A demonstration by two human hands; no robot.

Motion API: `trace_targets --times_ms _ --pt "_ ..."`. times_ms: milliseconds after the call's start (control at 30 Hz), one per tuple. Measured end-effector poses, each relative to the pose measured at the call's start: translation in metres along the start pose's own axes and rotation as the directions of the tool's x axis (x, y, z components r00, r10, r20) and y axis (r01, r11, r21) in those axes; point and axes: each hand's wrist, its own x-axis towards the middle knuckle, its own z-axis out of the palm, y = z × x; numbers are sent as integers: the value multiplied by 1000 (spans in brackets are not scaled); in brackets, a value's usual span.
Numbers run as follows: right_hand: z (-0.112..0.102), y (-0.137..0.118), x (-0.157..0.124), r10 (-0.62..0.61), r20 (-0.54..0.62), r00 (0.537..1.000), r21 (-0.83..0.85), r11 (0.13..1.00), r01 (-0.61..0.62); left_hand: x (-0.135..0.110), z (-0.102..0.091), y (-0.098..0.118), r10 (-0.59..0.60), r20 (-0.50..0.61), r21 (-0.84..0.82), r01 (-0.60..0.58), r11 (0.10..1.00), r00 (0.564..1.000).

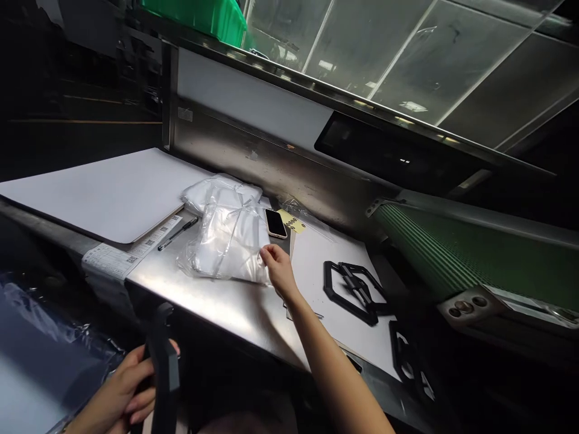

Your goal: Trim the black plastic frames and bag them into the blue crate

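My right hand [277, 269] reaches across the steel bench and pinches the near right edge of a stack of clear plastic bags [228, 238]. More crumpled bags [221, 191] lie behind the stack. My left hand [129, 386] is low at the front edge, closed round a black plastic part [163, 361] that stands upright. Two black hexagonal frame parts [355, 292] lie on a white sheet [325, 283] to the right of my right hand.
A phone [275, 223] and a yellow label [293, 222] lie behind the bags. A pen [177, 234] and a printed paper strip [131, 250] sit beside a large white board [104, 196]. A green conveyor [474, 253] runs at right. Another black part [409, 361] lies at the bench's near right edge.
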Motion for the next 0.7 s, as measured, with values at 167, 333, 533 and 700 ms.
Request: trace_targets --times_ms 167,333,533,700 --pt "14 -22 -73 81 212 974 258 956 -136 1 47 2 82 146 69 -93 993 986" --pt "20 -47 -136 120 322 939 338 912 -232 -8 60 -4 75 176 116 -96 989 982" --pt "36 -37 -180 237 300 924 524 769 -367 -27 45 -14 17 145 233 -51 971 989" --pt "37 -14 -204 368 195 909 713 584 -389 -35 19 -21 10 82 285 -33 958 997"
